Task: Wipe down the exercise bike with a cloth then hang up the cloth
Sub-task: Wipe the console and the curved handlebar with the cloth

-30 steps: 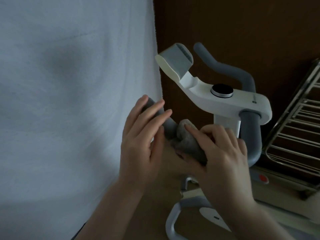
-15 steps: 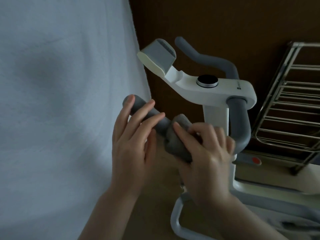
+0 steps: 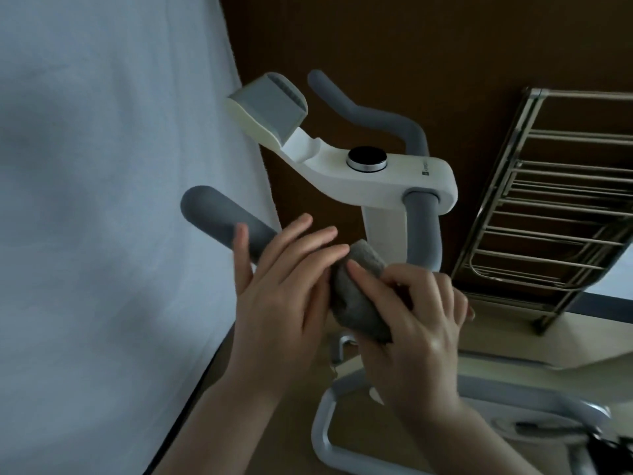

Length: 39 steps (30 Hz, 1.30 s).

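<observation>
Left hand (image 3: 274, 296): raised beside the near handlebar grip (image 3: 222, 222) of the exercise bike (image 3: 387, 180). Fingers straight and slightly spread, lying across the top of the grip; thumb below it. Nothing is clenched.

Right hand (image 3: 411, 323): just right of the left hand, on the same grip. Fingers curled over a bunched grey cloth (image 3: 356, 296), grasping it and pressing it round the grip; index finger extended along the fold.

Cloth: grey, coarse weave, wadded into a thick roll. It wraps the grip at the bend, between the two hands, touching the left fingertips.

Exercise bike: white console arm with a round black dial (image 3: 366, 160) ringed in silver, a small dark logo right of the dial. A grey-faced device holder (image 3: 270, 109) tilts up at the far left end of the arm. Grey padded handlebars; the far grip (image 3: 363, 113) rises behind the dial. White post below the console; white tubular base frame (image 3: 325, 430) low, below the right hand.

Surroundings: white fabric sheet (image 3: 102, 200) left of the bike; brown wall behind it; chrome wire rack (image 3: 555, 214) right of the console, its contents not discernible.
</observation>
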Available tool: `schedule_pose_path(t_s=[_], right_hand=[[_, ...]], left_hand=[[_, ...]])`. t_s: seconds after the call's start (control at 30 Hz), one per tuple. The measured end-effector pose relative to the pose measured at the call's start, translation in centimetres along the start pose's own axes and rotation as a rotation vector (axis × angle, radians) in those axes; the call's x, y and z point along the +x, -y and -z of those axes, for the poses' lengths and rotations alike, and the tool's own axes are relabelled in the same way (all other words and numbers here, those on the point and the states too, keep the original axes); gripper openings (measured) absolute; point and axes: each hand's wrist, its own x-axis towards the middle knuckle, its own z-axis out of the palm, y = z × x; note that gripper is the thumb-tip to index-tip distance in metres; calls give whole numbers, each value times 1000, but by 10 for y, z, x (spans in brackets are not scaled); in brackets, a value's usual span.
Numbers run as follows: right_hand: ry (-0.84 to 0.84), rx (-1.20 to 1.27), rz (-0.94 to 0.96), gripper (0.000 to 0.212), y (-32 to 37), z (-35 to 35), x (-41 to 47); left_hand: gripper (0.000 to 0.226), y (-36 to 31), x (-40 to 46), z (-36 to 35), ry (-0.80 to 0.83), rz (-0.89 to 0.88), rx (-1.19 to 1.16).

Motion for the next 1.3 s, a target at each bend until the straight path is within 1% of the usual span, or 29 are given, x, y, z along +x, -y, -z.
schedule_pose_path(t_s=[0.07,0.1,0.17,0.23,0.3,0.37,0.4,0.47,0.53,0.57,0.6,0.63,0.7,0.73,0.77,0.8,0.87,0.93,1.0,1.07,1.1,1.17,1.2,1.23,1.3], right_hand=[[34,-41,45,45,-24,12,-1],[34,-38,28,47,-36,17,-2],[16,47,-49,49,-46,19,-4],[-5,157,-97,44,-40,12,-4],[22,217,-35,41,-39,10,-2],[92,188,98,41,-60,14,4],[112,178,122,42,-74,16,7],[115,245,36,45,-92,17,9],[104,369,-80,45,-89,15,6],[113,435,-117,45,-84,13,4],[141,488,-115,45,-81,12,4],[183,508,-54,45,-83,14,7],[309,473,175,46,-107,17,22],[373,464,243,47,-123,17,33],[424,478,237,45,-137,16,44],[457,516,170,43,-147,14,52],[456,642,-10,37,-147,12,56],[402,709,-96,33,-128,11,47],[374,678,-16,34,-120,13,41],[383,554,118,36,-132,9,48],[384,516,96,36,-141,5,55],[363,546,-77,40,-149,-1,70],[347,558,-131,41,-147,-3,71],[339,562,-132,39,-141,-2,67],[368,598,-25,35,-130,3,53]], left_hand=[[26,-5,-1,-7,46,-16,-39],[26,-8,-3,-9,58,-16,-44],[26,-15,-4,-15,64,4,-39],[26,-24,-3,-21,36,34,-38],[24,-33,1,-27,-11,96,-61],[23,-40,6,-32,-54,163,-65],[23,-43,8,-33,-68,189,-48],[23,-51,11,-37,-87,239,2],[22,-60,14,-42,-97,295,41],[21,-64,15,-44,-96,323,56],[21,-67,15,-45,-89,344,71],[22,-69,15,-46,-79,357,86],[23,-72,14,-45,-55,369,106],[23,-73,14,-45,-47,379,107],[24,-74,14,-45,-45,391,108],[25,-77,14,-46,-48,405,112],[23,-86,14,-51,-53,428,128],[20,-97,15,-59,-54,438,142],[18,-104,16,-65,-63,457,144],[17,-106,17,-70,-85,485,150],[18,-106,18,-72,-97,493,163],[21,-107,19,-76,-125,511,186],[22,-109,19,-78,-139,524,194],[23,-110,19,-80,-152,537,203],[22,-112,21,-82,-160,555,226]])
